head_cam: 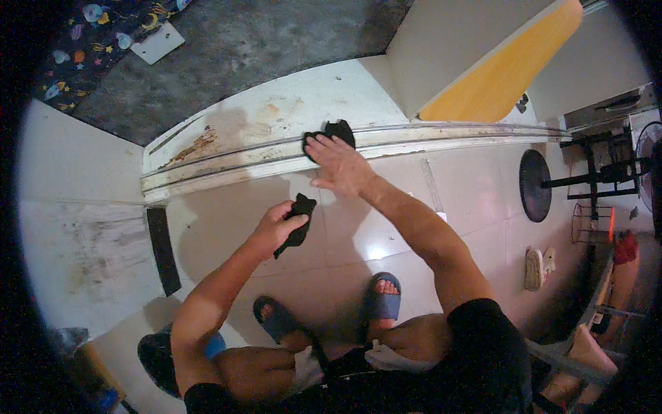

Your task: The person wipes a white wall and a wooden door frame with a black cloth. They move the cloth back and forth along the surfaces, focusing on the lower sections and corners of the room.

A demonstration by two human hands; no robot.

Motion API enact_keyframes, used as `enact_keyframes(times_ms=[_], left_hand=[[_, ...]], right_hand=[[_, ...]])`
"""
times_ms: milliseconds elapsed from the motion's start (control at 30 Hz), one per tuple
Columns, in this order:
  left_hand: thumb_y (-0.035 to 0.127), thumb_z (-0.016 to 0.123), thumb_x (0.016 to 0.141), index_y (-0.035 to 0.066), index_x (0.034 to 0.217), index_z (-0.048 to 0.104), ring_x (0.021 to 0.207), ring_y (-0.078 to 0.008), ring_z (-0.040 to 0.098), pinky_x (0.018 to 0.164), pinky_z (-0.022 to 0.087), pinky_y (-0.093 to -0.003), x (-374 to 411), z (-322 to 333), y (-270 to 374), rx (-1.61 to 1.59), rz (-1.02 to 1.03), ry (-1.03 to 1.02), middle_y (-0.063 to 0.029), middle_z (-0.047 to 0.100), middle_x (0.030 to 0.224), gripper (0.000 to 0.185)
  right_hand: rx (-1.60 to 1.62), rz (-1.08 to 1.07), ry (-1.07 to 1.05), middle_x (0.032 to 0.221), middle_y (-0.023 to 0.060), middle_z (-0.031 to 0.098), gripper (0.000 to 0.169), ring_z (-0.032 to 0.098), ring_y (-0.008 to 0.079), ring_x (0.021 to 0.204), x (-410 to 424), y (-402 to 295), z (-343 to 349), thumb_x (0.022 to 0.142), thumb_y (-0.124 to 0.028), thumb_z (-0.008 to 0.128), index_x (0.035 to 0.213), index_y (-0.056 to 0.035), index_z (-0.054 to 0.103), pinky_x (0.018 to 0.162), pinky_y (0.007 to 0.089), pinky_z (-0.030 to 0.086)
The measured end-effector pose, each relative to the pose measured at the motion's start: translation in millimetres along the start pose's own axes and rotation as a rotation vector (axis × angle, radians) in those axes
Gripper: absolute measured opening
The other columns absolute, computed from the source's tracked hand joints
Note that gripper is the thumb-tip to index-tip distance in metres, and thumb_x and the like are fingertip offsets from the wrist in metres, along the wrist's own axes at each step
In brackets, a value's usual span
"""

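Note:
My left hand [276,227] grips a crumpled black cloth [302,222] above the tiled floor, thumb on top of it. Farther forward, my right hand [341,165] lies with spread fingers on a second black cloth [341,129], pressing it on the metal-railed sliding track [382,136] of a white sill. Brown stains and a patch of damaged, flaking surface [199,145] mark the sill to the left of that cloth.
Beyond the sill is a dark grey surface [269,36] with a patterned fabric [67,67]. A yellow panel [486,77] stands at upper right. On the floor at right are a round black base [535,185] and pale shoes [533,269].

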State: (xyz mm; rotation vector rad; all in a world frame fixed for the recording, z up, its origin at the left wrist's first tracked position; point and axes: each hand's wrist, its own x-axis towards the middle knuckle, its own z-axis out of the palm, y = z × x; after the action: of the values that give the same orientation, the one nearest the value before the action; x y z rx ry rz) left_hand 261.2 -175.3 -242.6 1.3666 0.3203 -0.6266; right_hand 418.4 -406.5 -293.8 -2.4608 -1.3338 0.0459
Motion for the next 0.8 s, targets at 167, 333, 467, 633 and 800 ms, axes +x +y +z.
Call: enact_keyframes(times_ms=[167, 333, 467, 633, 800], left_hand=[[0.018, 0.070, 0.097, 0.006, 0.106, 0.066, 0.080, -0.0084, 0.058, 0.069, 0.048, -0.0280, -22, -19, -4, -0.028, 0.026, -0.068, 0.0021, 0.062, 0.087, 0.016], [0.018, 0.069, 0.098, 0.006, 0.106, 0.064, 0.079, -0.0072, 0.057, 0.069, 0.048, -0.0272, -37, -39, -23, -0.047, 0.008, -0.085, 0.0032, 0.061, 0.088, 0.015], [0.018, 0.069, 0.098, 0.006, 0.108, 0.064, 0.080, -0.0065, 0.055, 0.069, 0.048, -0.0267, -34, -35, -30, -0.097, -0.008, -0.155, 0.0035, 0.061, 0.090, 0.017], [0.018, 0.069, 0.097, 0.004, 0.110, 0.065, 0.080, -0.0072, 0.056, 0.069, 0.047, -0.0263, -40, -40, -29, -0.085, 0.034, -0.145, 0.0029, 0.061, 0.090, 0.019], [0.021, 0.069, 0.097, 0.004, 0.108, 0.064, 0.078, -0.0076, 0.055, 0.068, 0.047, -0.0275, -41, -50, -33, -0.093, 0.072, -0.175, 0.0022, 0.060, 0.088, 0.020]], right_hand=[[0.018, 0.149, 0.064, 0.160, 0.0197, 0.044, 0.072, 0.040, 0.0379, 0.148, -61, 58, -36, 0.093, -0.040, 0.068, 0.152, -0.0046, 0.047, 0.124, 0.0498, 0.029], [-0.114, 0.295, 0.022, 0.160, 0.0218, 0.042, 0.070, 0.035, 0.0434, 0.150, -66, 49, -35, 0.097, -0.039, 0.063, 0.153, -0.0014, 0.045, 0.124, 0.0526, 0.026], [-0.128, 0.046, 0.006, 0.162, 0.0158, 0.041, 0.076, 0.034, 0.0388, 0.151, 22, -27, 10, 0.096, -0.054, 0.061, 0.151, -0.0036, 0.047, 0.125, 0.0531, 0.025], [0.011, 0.048, 0.088, 0.149, 0.0212, 0.048, 0.066, 0.042, 0.0416, 0.142, 67, -62, 31, 0.090, -0.037, 0.075, 0.146, -0.0090, 0.055, 0.119, 0.0491, 0.037], [-0.044, 0.346, 0.107, 0.137, 0.0200, 0.054, 0.055, 0.053, 0.0400, 0.125, 8, -17, -8, 0.090, -0.021, 0.071, 0.142, -0.0073, 0.059, 0.107, 0.0446, 0.046]])
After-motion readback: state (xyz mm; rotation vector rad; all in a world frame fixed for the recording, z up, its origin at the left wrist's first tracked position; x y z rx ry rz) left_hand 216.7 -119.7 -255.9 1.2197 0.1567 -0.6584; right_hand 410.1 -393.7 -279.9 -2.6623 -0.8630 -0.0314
